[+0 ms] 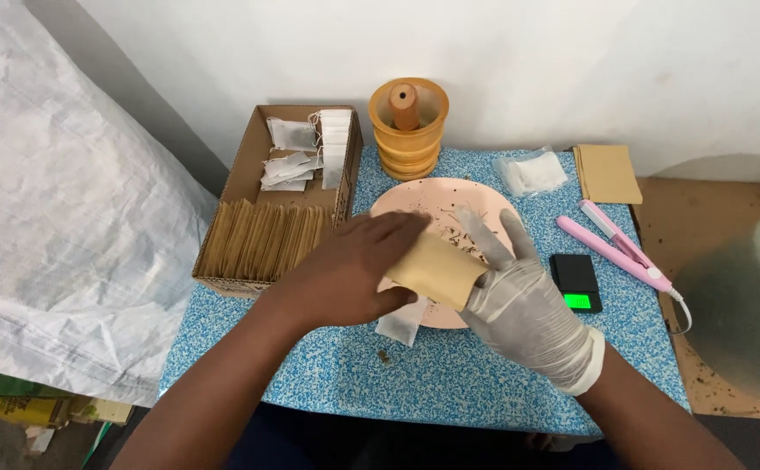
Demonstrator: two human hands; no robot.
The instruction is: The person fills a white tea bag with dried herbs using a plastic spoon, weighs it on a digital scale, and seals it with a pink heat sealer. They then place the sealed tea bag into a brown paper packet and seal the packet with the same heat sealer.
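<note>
My bare left hand and my gloved right hand both grip a small tan paper pouch over the near edge of a pink plate. The plate carries scattered dark dried bits. A white filter bag hangs or lies just under the pouch, against the plate's near rim. The right hand wears a whitish translucent glove, with its fingers spread along the pouch's right end.
A cardboard box at the left holds a row of tan pouches and several white filter bags. Behind the plate stands a wooden mortar with pestle. At the right lie clear-wrapped bags, tan envelopes, a pink sealing iron and a small black scale.
</note>
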